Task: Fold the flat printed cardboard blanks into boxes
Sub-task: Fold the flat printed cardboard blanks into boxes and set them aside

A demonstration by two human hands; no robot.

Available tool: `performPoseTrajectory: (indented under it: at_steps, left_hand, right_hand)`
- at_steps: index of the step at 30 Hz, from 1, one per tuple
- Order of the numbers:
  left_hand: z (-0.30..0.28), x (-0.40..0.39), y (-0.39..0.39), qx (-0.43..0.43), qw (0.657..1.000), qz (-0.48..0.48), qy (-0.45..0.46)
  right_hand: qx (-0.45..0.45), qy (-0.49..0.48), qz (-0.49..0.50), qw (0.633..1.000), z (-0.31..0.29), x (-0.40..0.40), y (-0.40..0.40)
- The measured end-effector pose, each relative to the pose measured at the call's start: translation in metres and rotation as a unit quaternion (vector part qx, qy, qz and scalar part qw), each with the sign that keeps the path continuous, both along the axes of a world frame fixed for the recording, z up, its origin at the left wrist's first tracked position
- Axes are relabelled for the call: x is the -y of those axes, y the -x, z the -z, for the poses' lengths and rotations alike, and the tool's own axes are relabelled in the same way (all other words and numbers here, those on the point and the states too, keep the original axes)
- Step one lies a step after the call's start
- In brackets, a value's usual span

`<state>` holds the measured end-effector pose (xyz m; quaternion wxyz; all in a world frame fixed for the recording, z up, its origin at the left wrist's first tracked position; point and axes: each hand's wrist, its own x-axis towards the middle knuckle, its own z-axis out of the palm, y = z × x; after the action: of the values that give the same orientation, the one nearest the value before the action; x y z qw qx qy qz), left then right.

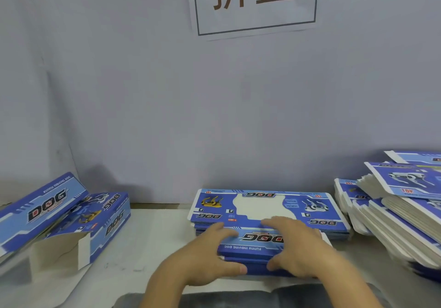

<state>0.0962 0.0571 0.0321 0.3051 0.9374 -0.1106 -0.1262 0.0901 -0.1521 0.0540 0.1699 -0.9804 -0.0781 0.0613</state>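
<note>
Both my hands, left grip (205,255) and right grip (296,248), clamp one blank (253,243) at the bench's near edge, atop the flat stack (262,212). I'd crease squarely along scored lines.

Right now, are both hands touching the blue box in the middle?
Touching. The head view shows the left hand and right hand lying on the blue box, thumbs against its near edge.

Wall sign (255,2): "折盒". Folded boxes (62,214), bench's left edge: "DOG", "FUNNY MOVING DOG". Flat blank (267,206), centre: "DOG", "TOP".
</note>
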Motion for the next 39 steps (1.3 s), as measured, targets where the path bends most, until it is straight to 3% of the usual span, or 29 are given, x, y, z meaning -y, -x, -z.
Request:
performPoseTrajectory:
  at_steps: [11,15,19,22,26,29,31,34,39]
  left_hand:
    - [-0.001,-0.007,-0.005,0.136,0.982,-0.080,0.108]
    - [-0.010,-0.002,-0.004,0.186,0.942,-0.134,0.244]
    - [-0.021,0.000,-0.002,0.164,0.892,-0.143,0.396]
    - [-0.022,0.003,-0.001,0.164,0.883,-0.144,0.416]
    - [-0.030,0.004,0.004,0.208,0.865,-0.143,0.434]
    - [-0.045,0.006,0.013,0.264,0.807,-0.108,0.516]
    - [-0.055,0.007,0.016,0.305,0.778,-0.114,0.538]
    - [-0.067,0.007,0.021,0.333,0.774,-0.110,0.527]
    - [-0.068,0.013,0.023,0.317,0.777,-0.102,0.534]
  right_hand:
    - [0.021,-0.042,-0.013,0.999,-0.004,0.009,-0.004]
    - [0.128,-0.090,-0.014,0.988,-0.008,0.011,-0.006]
    - [0.341,-0.119,0.031,0.932,-0.022,0.013,-0.006]
    - [0.464,-0.179,0.021,0.867,-0.040,0.014,-0.001]
    - [0.533,-0.307,-0.039,0.788,-0.067,0.007,0.018]
    - [0.478,-0.415,-0.072,0.771,-0.074,0.003,0.024]
    - [0.383,-0.509,-0.083,0.766,-0.074,-0.001,0.026]
    - [0.214,-0.620,-0.115,0.746,-0.071,-0.004,0.029]
    - [0.186,-0.624,-0.106,0.752,-0.068,-0.009,0.030]
